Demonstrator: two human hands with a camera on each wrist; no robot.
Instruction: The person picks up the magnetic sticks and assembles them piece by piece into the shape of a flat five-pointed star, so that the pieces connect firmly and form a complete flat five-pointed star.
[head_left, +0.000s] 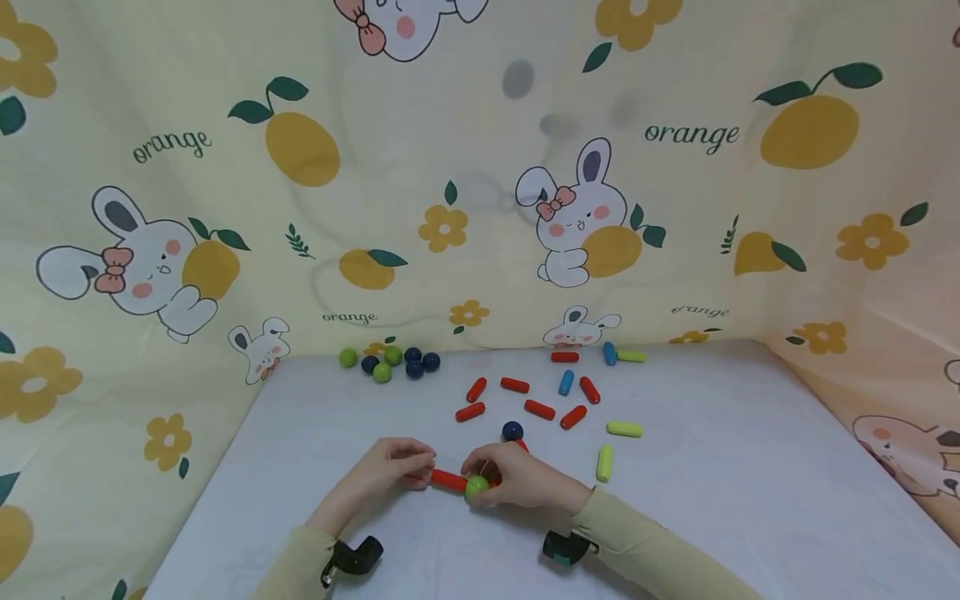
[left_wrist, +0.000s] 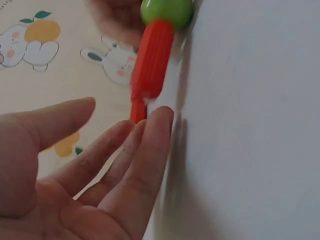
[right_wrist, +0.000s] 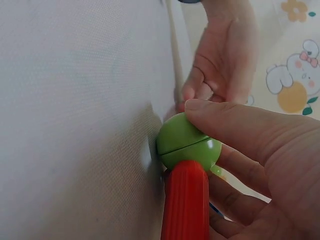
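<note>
My right hand (head_left: 525, 477) pinches a green ball (head_left: 476, 490) low over the white tabletop, thumb on one side and fingers on the other. From the ball a red rod (head_left: 447, 480) points left towards my left hand (head_left: 390, 463). That hand has its fingers extended and its thumb apart, the fingertips right by the rod's end in the left wrist view. A second red rod (right_wrist: 186, 205) meets the ball on its other side in the right wrist view; in the head view my right hand mostly covers it. A dark blue ball (head_left: 512, 431) lies just beyond my right hand.
Green balls (head_left: 348, 357) and dark blue balls (head_left: 415, 368) are grouped at the back left. Several red rods (head_left: 540, 409) lie scattered beyond my hands, with blue rods (head_left: 566, 382) among and behind them. Yellow-green rods (head_left: 624, 428) lie to the right. A printed cloth (head_left: 480, 275) hangs behind the table.
</note>
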